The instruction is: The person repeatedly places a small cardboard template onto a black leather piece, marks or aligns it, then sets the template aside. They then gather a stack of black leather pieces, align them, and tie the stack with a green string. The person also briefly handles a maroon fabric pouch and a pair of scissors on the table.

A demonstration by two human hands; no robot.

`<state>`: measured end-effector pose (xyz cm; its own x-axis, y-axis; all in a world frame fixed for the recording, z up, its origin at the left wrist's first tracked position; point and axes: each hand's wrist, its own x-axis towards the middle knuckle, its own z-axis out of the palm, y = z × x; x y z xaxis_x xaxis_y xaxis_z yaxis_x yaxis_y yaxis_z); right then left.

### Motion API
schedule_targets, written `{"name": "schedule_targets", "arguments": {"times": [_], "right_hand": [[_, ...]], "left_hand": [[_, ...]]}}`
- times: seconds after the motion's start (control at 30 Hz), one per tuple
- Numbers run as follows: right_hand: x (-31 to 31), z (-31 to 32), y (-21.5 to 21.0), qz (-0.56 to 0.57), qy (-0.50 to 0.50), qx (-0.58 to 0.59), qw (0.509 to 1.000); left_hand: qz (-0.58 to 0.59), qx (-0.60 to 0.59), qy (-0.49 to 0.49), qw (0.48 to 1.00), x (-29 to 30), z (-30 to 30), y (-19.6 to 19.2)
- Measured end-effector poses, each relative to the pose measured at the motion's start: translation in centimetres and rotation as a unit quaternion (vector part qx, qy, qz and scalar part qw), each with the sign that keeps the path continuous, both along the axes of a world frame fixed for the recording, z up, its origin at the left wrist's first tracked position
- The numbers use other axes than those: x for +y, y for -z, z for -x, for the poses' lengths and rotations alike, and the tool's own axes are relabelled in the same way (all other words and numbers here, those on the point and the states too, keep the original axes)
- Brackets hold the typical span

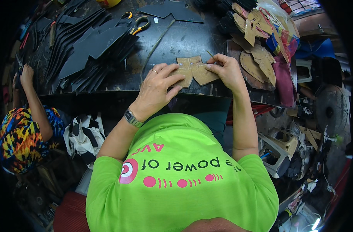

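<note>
Two brown cardboard-like pattern pieces lie side by side near the table's front edge, a left piece (186, 74) and a right piece (202, 74), their edges meeting. My left hand (158, 86) rests on the left piece with its fingers spread and lying across it. In my right hand (225, 72), thumb and fingers are pinched together over the right piece. A thin brownish stick-like tool (209, 53) pokes up from that pinch; its lower end is hidden.
Stacked black cut sheets (93, 46) fill the table's left side, with orange-handled scissors (141, 25) beside them. More brown patterns (257, 63) pile up at the right. A cord (155, 45) crosses the table (176, 42). At the far left, another person's hand (27, 75) holds scissors.
</note>
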<state>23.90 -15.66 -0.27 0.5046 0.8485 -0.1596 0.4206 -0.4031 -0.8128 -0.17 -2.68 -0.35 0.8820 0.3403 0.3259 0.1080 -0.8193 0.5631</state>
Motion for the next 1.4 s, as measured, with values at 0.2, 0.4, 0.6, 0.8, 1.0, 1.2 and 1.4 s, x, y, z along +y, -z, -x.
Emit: {"name": "schedule_targets", "arguments": {"times": [0.2,0.4,0.6,0.8,1.0,1.2,1.4], "right_hand": [[0.1,0.1,0.1,0.003,0.015,0.006,1.0],[0.1,0.1,0.1,-0.003,0.008,-0.02,1.0],[0.5,0.0,0.3,-0.021,0.018,-0.026,0.999],[0.5,-0.3,0.2,0.004,0.004,-0.047,0.999],[0.6,-0.4,0.1,0.009,0.002,-0.041,0.999],[0.3,1.0,-0.3,-0.205,0.061,-0.243,0.946],[0.0,3.2,0.4,-0.284,0.141,0.114,0.942]], "left_hand": [[-0.001,0.007,0.001,1.0,0.1,-0.1,-0.1],[-0.009,0.013,0.001,1.0,0.1,-0.2,-0.2],[-0.006,0.014,0.005,1.0,0.3,-0.5,-0.1],[-0.017,0.013,0.005,1.0,0.3,-0.7,0.3],[-0.024,0.006,0.006,1.0,0.3,-0.9,0.4],[-0.026,0.027,0.007,0.999,0.4,-1.1,-0.1],[-0.038,0.028,0.003,0.999,0.2,-1.3,0.0]]}}
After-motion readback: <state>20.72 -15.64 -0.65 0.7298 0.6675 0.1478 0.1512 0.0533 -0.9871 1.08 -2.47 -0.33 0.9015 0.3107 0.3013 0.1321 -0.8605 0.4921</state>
